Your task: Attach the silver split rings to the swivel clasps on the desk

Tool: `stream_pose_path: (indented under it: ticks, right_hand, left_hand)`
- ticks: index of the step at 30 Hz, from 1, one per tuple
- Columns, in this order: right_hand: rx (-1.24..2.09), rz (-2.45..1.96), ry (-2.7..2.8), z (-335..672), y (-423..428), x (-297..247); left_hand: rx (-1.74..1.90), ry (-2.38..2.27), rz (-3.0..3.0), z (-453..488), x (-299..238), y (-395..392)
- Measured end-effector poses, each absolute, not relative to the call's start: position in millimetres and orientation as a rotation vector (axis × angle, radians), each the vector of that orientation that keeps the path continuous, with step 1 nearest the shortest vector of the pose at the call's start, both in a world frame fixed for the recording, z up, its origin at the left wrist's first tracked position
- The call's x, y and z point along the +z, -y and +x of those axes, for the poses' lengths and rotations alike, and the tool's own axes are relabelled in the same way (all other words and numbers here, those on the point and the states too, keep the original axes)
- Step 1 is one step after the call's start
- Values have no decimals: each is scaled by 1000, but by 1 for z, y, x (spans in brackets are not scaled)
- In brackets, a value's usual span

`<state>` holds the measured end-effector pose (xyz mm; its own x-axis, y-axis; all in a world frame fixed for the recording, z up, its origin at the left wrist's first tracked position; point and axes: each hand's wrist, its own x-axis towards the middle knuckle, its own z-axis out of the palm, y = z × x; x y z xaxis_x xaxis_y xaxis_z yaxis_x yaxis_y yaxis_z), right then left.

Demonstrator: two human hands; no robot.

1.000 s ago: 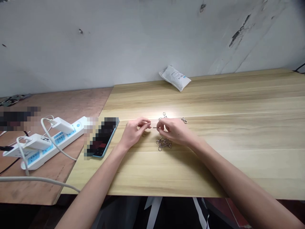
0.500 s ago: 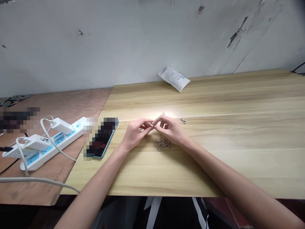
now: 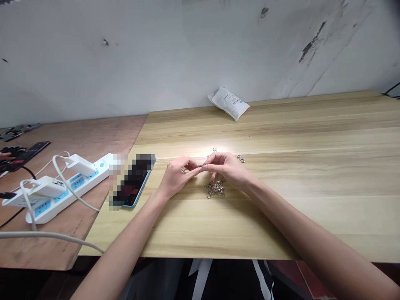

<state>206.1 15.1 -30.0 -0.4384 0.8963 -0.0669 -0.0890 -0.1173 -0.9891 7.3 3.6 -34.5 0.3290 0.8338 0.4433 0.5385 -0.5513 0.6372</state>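
Note:
My left hand (image 3: 177,176) and my right hand (image 3: 227,170) meet over the table, fingertips close together. Both pinch a thin small metal ring piece (image 3: 201,166), seen nearly edge-on; its exact form is too small to make out. Just below my right hand lies a tangled heap of small silvery metal ring pieces (image 3: 215,188). One linked pair of metal rings (image 3: 240,158) rests right of my right hand. Beyond the fingers sits another small metal ring piece (image 3: 214,150), partly hidden. A bit more metal (image 3: 184,170) shows beside my left hand's fingers.
A phone (image 3: 137,183), partly blurred out, lies left of my left hand. Further left, a white power strip (image 3: 104,164) carries plugged-in chargers and cables. A white plastic packet (image 3: 229,103) sits by the wall. At far left, another person's hand (image 3: 4,156) is near a phone (image 3: 29,156).
My right hand has turned and shifted slightly right and down, its fingers now flatter against the small metal piece. More of the heap shows. My left hand stays nearly still.

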Motion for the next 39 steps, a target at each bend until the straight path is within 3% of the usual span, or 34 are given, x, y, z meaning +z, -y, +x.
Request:
stream_pose_path:
  ticks: [19, 27, 39]
  right_hand:
    - [1509, -874, 1246, 197, -12, -33]
    - [1217, -916, 1482, 208, -19, -35]
    - [916, -1055, 1583, 206, -20, -45]
  left_hand:
    - [1055, -1078, 1632, 14, -33, -4]
    - [1260, -1572, 2280, 10, -28, -1]
    - [1244, -1461, 2434, 10, -26, 1]
